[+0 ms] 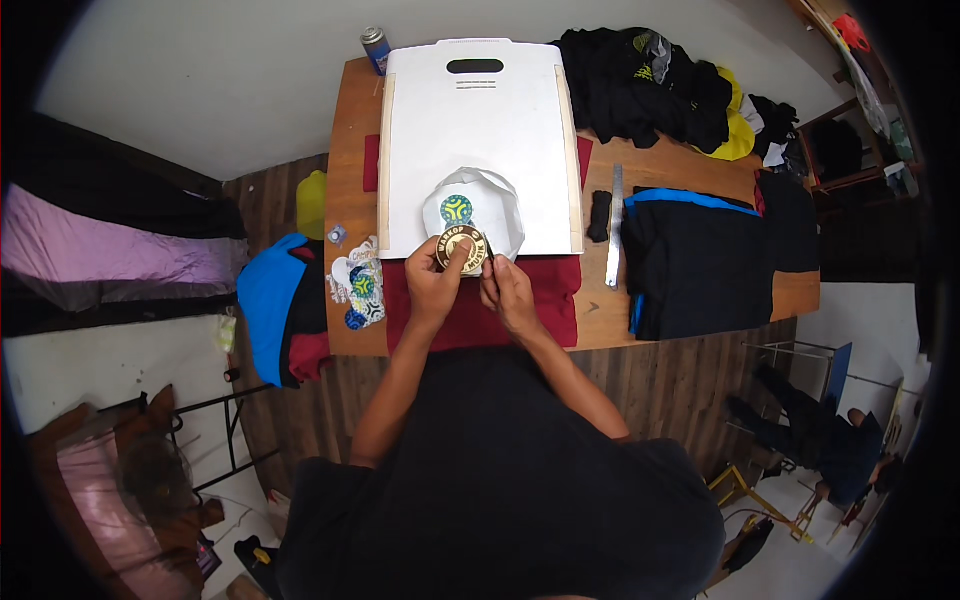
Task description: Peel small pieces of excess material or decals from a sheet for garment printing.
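Note:
My left hand (436, 281) is closed on a round brown-and-cream sticker (451, 248), its thumb lying across the face. At the sticker's right edge my right hand (512, 293) has its fingers closed around a thin dark tool (490, 256), whose kind I cannot make out. Just beyond both hands a shallow white round dish or folded paper (507, 215) lies on a white board (480, 130). A round green-and-blue sticker (456, 209) lies in it. Dark red cloth (480, 315) spreads out beneath the board and my hands.
Left of the board are loose printed stickers (360, 285) and blue-and-black cloth (270, 300). To the right lie a metal ruler (614, 225), a small black item (600, 216) and folded black garments (700, 265). A spray can (376, 50) and piled clothes (640, 90) stand farther back.

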A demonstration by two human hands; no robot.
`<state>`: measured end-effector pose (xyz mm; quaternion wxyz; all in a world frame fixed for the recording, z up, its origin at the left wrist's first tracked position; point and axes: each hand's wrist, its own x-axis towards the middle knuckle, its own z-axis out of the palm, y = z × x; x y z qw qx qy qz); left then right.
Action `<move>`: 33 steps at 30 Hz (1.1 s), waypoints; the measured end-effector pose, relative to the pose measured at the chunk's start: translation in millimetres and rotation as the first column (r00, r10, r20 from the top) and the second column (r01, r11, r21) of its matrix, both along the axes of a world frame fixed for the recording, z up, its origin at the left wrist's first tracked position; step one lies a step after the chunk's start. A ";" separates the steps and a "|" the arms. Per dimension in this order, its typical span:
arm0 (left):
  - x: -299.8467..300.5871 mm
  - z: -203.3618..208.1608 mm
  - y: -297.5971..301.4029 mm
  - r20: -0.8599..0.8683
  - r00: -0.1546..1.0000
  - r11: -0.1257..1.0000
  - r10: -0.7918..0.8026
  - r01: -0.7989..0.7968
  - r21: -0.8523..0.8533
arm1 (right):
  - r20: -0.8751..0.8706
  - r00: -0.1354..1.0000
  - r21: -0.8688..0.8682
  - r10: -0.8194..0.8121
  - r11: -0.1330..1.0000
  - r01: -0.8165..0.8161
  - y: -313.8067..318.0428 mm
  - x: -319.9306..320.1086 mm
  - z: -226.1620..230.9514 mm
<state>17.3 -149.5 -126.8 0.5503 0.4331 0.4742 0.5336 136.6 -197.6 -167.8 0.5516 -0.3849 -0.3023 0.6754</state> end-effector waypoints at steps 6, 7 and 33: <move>0.7 0.1 0.7 0.006 1.000 1.000 0.002 -0.002 -0.002 | 0.011 1.000 -0.012 -0.012 1.000 0.012 1.3 0.7 2.8; 0.9 -0.2 1.1 -0.001 1.000 1.000 0.004 -0.004 0.000 | 0.015 1.000 0.001 -0.010 1.000 0.010 1.6 1.1 2.9; 0.8 3.2 1.8 0.014 1.000 1.000 -0.005 0.005 -0.005 | -0.012 1.000 -0.006 -0.004 1.000 0.004 3.1 4.4 -2.6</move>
